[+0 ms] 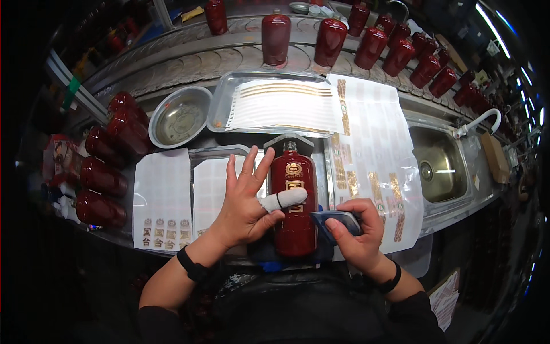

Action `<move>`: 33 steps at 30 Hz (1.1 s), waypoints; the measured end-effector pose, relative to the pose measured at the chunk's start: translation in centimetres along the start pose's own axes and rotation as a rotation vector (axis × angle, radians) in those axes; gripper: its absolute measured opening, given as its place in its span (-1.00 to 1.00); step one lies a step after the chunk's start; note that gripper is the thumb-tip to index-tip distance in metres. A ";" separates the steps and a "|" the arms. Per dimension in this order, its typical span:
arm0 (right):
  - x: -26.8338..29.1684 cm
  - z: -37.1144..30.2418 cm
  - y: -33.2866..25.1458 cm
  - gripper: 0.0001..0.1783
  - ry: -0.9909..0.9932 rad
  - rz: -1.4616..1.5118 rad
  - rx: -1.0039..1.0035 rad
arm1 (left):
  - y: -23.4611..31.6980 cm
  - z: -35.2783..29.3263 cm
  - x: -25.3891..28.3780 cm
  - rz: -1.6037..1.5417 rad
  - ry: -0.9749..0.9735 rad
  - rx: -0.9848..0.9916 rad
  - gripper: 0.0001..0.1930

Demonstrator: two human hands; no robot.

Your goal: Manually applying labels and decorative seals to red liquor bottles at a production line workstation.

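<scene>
A dark red glass bottle [295, 238] with a bare threaded neck lies in front of me, neck pointing away. Gold emblem and character decals [293, 168] run down its face. My left hand [243, 209] is open, its fingers spread. Its index finger, in a white cover with a dark band, rests across the decals, and the thumb is at the bottle's left side. Right of the bottle, my right hand [362, 232] pinches a dark blue flat scraper [327, 219], whose tip is close to the bottle's side. Whether it touches the glass I cannot tell.
Decal sheets [162, 198] lie at left, and a large one [372, 126] at right. Beyond the bottle are a metal tray [220, 106] with striped paper and a metal bowl [180, 117]. Red bottles [103, 175] crowd the left; others line a conveyor [240, 43]. A sink [438, 163] is at right.
</scene>
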State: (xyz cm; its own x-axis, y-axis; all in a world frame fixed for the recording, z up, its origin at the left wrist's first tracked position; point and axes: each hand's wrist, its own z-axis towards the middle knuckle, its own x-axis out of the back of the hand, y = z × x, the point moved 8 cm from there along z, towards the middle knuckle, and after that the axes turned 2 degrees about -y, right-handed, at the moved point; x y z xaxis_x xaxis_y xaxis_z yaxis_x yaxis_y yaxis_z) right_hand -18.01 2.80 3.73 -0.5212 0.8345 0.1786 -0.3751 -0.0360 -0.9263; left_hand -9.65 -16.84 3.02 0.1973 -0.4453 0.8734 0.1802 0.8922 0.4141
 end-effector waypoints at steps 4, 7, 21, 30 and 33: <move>-4.2 3.5 -3.6 -0.72 -0.290 -0.103 0.229 | -1.7 1.3 0.6 -0.023 0.013 0.046 -0.58; -5.9 7.2 -3.1 -0.73 -0.274 -0.247 0.310 | -2.6 2.2 1.0 -0.068 0.060 0.072 -0.59; -5.8 1.7 -6.1 -0.74 -0.518 -0.188 0.676 | -2.0 -5.7 -2.1 -0.832 0.237 0.682 -0.52; 2.1 3.0 4.3 -0.79 -0.084 0.062 -0.286 | 0.5 -3.5 -3.8 -0.976 0.181 0.593 -0.34; 6.5 8.7 13.2 -0.79 -0.119 -0.037 -0.500 | 0.6 -3.4 -4.1 -1.001 0.176 0.578 -0.36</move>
State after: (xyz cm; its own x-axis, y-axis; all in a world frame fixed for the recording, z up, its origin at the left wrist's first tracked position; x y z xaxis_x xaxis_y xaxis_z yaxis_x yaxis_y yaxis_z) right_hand -33.01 2.97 -4.45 -0.6089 0.7610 0.2239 0.0025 0.2842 -0.9588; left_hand -7.07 -14.75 -1.20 0.3547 -0.9329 0.0619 -0.1250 0.0183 0.9920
